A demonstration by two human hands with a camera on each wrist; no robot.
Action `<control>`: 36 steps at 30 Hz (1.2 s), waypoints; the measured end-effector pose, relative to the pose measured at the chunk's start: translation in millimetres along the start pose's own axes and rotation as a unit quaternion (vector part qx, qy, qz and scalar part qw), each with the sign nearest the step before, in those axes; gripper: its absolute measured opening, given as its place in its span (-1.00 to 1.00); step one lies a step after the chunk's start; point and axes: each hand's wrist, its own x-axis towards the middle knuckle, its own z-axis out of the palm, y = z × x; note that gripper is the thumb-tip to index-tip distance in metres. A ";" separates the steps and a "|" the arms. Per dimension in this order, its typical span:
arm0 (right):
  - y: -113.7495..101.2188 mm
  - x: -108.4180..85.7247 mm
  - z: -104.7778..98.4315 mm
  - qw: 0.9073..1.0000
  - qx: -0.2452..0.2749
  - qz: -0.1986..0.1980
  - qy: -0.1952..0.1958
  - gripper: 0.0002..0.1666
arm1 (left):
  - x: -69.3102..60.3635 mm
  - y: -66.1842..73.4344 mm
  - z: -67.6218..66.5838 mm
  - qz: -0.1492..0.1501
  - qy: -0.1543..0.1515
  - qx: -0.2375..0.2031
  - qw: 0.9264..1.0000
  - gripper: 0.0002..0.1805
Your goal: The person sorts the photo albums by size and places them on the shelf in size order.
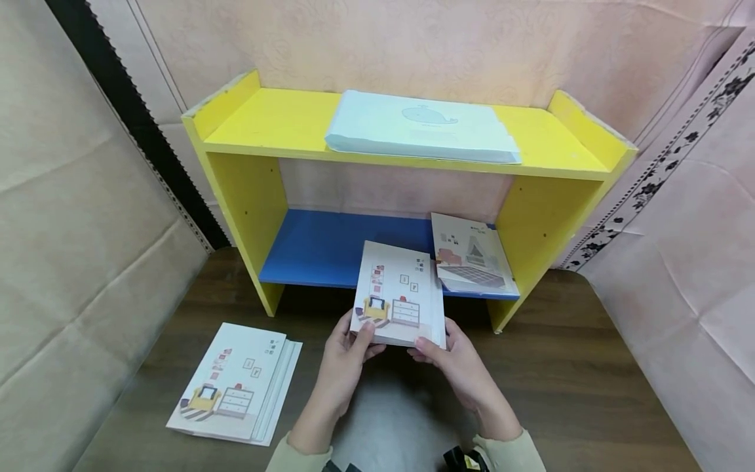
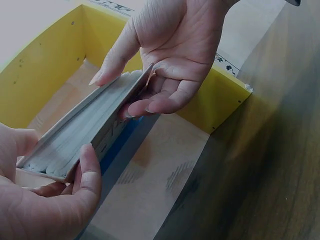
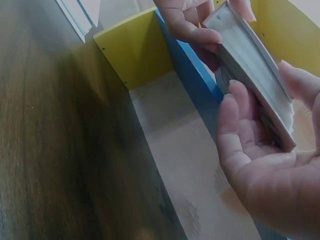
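Note:
Both hands hold a thick white notebook (image 1: pixel 398 295) with furniture drawings on its cover, tilted up before the shelf unit. My left hand (image 1: pixel 348 360) grips its near left corner, thumb on top and fingers beneath. At the near right corner, my right hand (image 1: pixel 454 364) grips it the same way. The layered page edge of the notebook (image 2: pixel 85 127) faces the left wrist camera between the left hand (image 2: pixel 55 195) and right hand (image 2: pixel 175 55). In the right wrist view, the right hand (image 3: pixel 270 165) has its fingers under the cover.
A yellow shelf unit (image 1: pixel 236 216) with a blue lower shelf (image 1: pixel 330 239) stands at the back. Another notebook (image 1: pixel 472 255) lies on that shelf's right end. A pale blue whale-print packet (image 1: pixel 419 128) rests on top. Stacked notebooks (image 1: pixel 230 380) lie left on the wooden table (image 1: pixel 590 393).

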 end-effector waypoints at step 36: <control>-7.2 30.6 3.1 0.992 -0.010 -0.016 0.121 -0.42 | 41.4 2.2 10.5 0.000 -0.011 -0.004 1.000 -0.39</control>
